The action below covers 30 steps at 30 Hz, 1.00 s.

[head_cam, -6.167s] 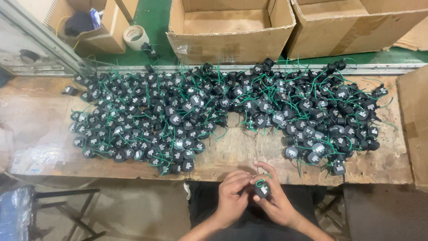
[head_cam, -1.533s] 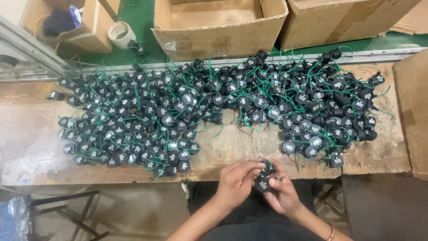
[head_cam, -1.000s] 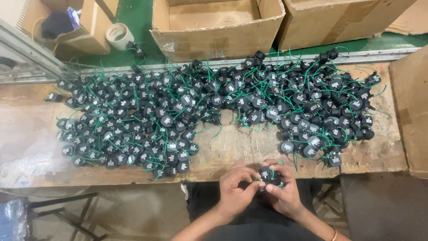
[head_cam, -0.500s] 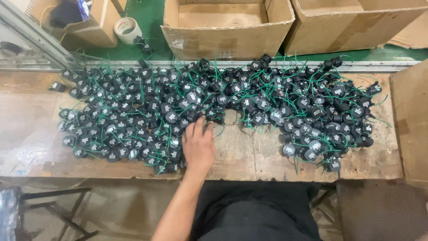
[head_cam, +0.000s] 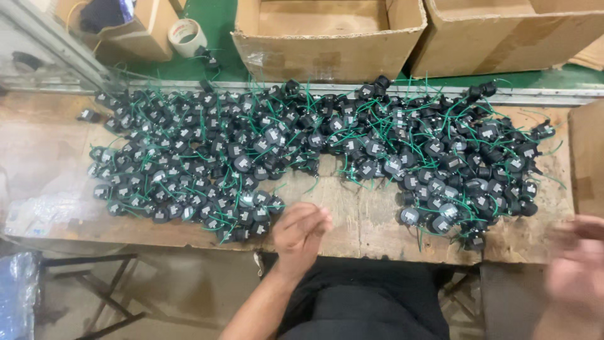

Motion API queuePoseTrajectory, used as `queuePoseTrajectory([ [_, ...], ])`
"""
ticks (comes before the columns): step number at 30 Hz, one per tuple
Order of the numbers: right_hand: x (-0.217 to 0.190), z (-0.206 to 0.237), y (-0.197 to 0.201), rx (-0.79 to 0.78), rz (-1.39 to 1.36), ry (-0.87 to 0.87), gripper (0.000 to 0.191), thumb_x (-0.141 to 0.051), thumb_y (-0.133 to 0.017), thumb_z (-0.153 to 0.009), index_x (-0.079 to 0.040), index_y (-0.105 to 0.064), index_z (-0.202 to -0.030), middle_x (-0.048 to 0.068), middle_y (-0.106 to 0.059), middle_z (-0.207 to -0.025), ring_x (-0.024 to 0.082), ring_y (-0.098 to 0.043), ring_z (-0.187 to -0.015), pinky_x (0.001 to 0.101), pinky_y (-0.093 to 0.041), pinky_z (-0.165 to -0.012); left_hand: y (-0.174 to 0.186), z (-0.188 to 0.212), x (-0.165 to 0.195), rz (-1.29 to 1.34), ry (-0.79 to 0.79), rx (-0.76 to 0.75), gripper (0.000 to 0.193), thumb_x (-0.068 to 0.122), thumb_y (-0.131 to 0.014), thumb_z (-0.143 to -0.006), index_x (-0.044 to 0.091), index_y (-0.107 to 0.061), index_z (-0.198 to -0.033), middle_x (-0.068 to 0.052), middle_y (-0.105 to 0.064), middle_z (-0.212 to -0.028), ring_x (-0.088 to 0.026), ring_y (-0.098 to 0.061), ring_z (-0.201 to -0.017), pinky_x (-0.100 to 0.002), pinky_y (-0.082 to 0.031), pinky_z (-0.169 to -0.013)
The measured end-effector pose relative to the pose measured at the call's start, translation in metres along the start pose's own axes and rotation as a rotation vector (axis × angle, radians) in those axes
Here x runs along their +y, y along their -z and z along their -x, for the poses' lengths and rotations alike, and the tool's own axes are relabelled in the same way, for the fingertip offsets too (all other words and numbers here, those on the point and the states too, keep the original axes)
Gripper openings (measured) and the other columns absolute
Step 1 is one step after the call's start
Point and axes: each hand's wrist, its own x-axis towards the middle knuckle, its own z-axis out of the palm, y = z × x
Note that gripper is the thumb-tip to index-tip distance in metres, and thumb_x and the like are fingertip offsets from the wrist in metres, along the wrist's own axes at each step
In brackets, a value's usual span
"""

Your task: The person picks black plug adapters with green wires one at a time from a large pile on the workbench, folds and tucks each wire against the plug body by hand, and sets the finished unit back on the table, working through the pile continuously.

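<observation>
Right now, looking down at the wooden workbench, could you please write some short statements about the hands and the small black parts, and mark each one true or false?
1. The left hand is over the near edge of the worn wooden workbench, beside the heap of small black round parts with green wires. True.
2. The right hand rests flat on the middle of the heap. False: it is blurred at the right edge of the picture, off the heap.
3. Open brown cardboard boxes stand beyond the far edge of the workbench. True.
4. The white tape roll lies among the parts on the workbench. False: it is on the green floor beyond it.
</observation>
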Motion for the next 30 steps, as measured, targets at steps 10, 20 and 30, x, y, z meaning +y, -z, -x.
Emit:
queuePoseTrajectory([
  [10,0.067,0.149,-0.137,-1.267,-0.039,-0.215,0.047,0.005,-0.069,-0.099,0.002,-0.054,-0.143,0.014,-0.059,-0.133,0.024,-0.054,-0.125,0.0415,-0.046,-0.106,-0.028,0.028,0.012,0.083,-0.009,-0.419,0.024,-0.002,-0.078,-0.077,0.006,-0.073,-0.099,-0.009,-0.075,-0.092,-0.027,-0.075,-0.088,-0.036,-0.059,-0.081],
  [20,0.054,0.144,-0.14,-1.012,0.061,-0.346,0.05,0.01,-0.072,-0.081,0.003,-0.062,-0.129,0.011,-0.06,-0.128,0.02,-0.062,-0.117,0.0332,-0.055,-0.094,-0.011,0.048,0.014,0.143,0.222,-0.301,0.019,-0.007,-0.071,-0.091,0.004,-0.069,-0.107,-0.011,-0.077,-0.11,-0.027,-0.077,-0.099,-0.036,-0.061,-0.086],
  [30,0.018,0.151,-0.163,-1.009,0.348,0.219,0.04,0.001,-0.083,-0.07,-0.003,-0.071,-0.108,0.011,-0.074,-0.11,0.028,-0.074,-0.102,0.0341,-0.057,-0.089,-0.018,0.063,0.02,0.232,0.645,-0.244,0.033,0.011,-0.091,-0.077,0.003,-0.059,-0.079,-0.01,-0.072,-0.091,-0.026,-0.07,-0.088,-0.035,-0.057,-0.081],
])
